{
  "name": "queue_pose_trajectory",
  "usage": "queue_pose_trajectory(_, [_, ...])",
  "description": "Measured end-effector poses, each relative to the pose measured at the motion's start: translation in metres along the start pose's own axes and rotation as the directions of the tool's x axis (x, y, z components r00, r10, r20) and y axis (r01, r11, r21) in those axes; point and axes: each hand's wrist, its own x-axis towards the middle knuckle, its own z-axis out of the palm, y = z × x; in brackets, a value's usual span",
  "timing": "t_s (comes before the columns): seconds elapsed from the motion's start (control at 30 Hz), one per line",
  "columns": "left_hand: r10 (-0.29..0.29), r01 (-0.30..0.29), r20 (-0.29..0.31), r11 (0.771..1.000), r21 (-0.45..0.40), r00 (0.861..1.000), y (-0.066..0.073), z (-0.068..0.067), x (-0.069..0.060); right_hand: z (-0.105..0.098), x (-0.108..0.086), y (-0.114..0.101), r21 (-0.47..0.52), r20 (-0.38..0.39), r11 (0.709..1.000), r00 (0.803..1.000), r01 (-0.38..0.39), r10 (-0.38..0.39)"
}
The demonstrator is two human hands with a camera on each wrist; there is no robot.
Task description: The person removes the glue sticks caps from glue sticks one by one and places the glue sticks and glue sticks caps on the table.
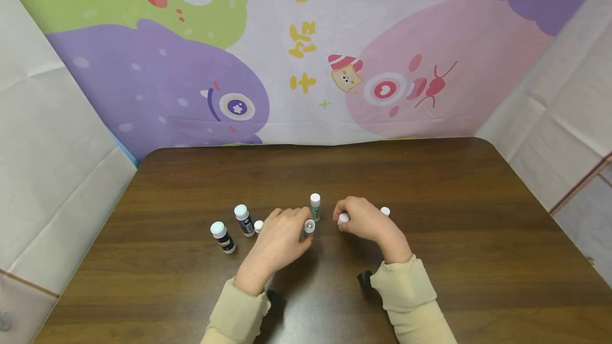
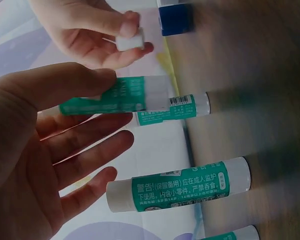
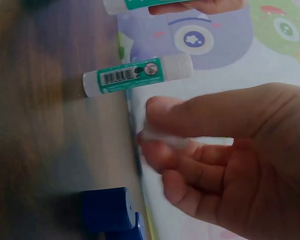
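Note:
My left hand [image 1: 282, 235] grips a green-labelled glue stick [image 2: 115, 95] between thumb and fingers; its open, ringed top faces up in the head view. To its right, my right hand [image 1: 365, 220] pinches a small white cap [image 2: 130, 41] between thumb and fingertips. The cap is apart from the glue stick, and blurred in the right wrist view. Another glue stick [image 1: 315, 207] with a white top stands upright just beyond and between the hands. Beside the left hand is a further glue stick [image 2: 180, 185], mostly hidden in the head view except its white top.
Two dark-labelled tubes [image 1: 223, 237] with pale tops stand left of my left hand on the brown wooden table [image 1: 430, 291]. Behind my right hand a white top [image 1: 385, 211] shows. Blue pieces [image 3: 107, 209] stand there in the right wrist view. A printed cloth hangs behind.

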Motion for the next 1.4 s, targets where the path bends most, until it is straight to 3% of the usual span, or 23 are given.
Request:
queue_pose_trajectory(0.37, [-0.007, 0.006, 0.068, 1.0, 0.022, 0.998, 0.0, 0.002, -0.002, 0.009, 0.004, 0.001, -0.049, 0.104, 0.994, 0.99, -0.095, 0.099])
queue_pose_trajectory(0.63, [-0.006, 0.004, 0.084, 1.0, 0.026, 0.996, -0.001, 0.003, -0.002, 0.011, 0.005, 0.001, -0.05, 0.093, 0.989, 0.985, -0.142, 0.146])
queue_pose_trajectory(0.87, [-0.011, 0.005, 0.101, 0.998, 0.064, 0.995, -0.001, 0.006, -0.004, 0.015, 0.007, 0.0, -0.062, 0.07, 0.99, 0.989, -0.125, 0.129])
queue_pose_trajectory(1.13, [-0.056, 0.045, 0.136, 0.996, 0.081, 0.989, -0.002, 0.007, -0.005, 0.02, 0.009, -0.001, -0.101, 0.057, 0.984, 0.987, -0.147, 0.153])
queue_pose_trajectory(1.4, [-0.057, 0.047, 0.127, 0.996, 0.08, 0.99, -0.004, 0.008, -0.006, 0.022, 0.01, -0.004, -0.125, 0.046, 0.978, 0.983, -0.17, 0.177])
